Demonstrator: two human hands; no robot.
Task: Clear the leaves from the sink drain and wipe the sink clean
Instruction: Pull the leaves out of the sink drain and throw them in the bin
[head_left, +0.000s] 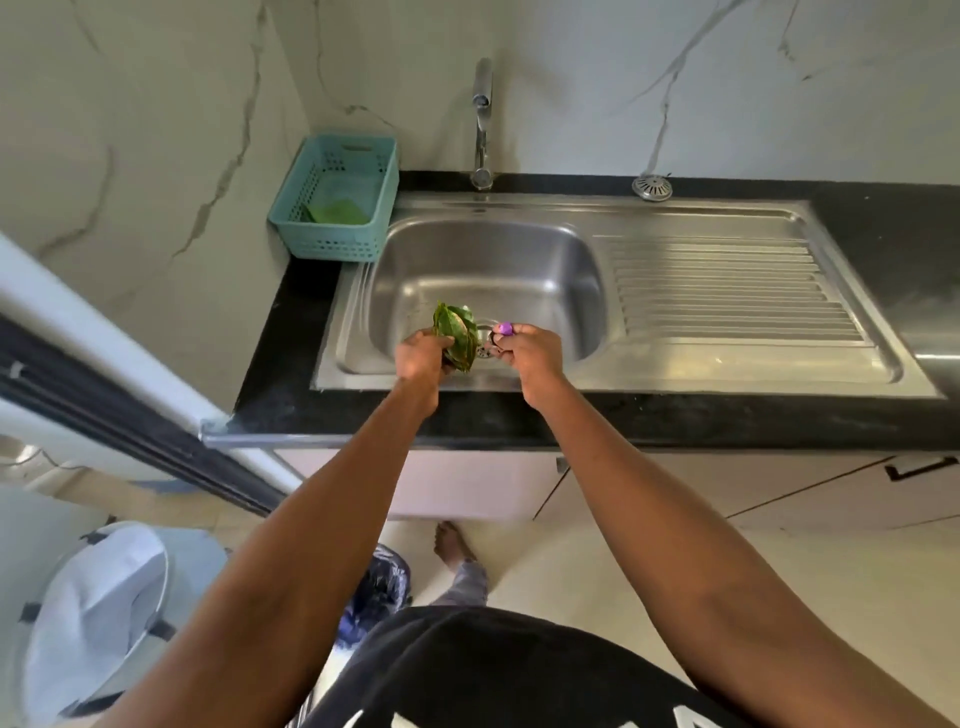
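Note:
My left hand (418, 356) grips a bunch of green leaves (457, 332) just above the bottom of the steel sink (488, 260), to the left of the drain (484, 332). My right hand (532, 353) hovers over the drain's right side with curled fingers that pinch a small purple piece (505, 328); I cannot tell what that piece is. The hands and leaves hide part of the drain. The basin walls look bare and shiny.
A teal basket (332, 228) holding something green (335, 212) stands at the sink's back left corner. The tap (482, 119) rises behind the basin. A metal strainer (652, 187) lies on the black counter behind the ribbed drainboard (727, 286). A white-lined bin (98, 613) stands on the floor, lower left.

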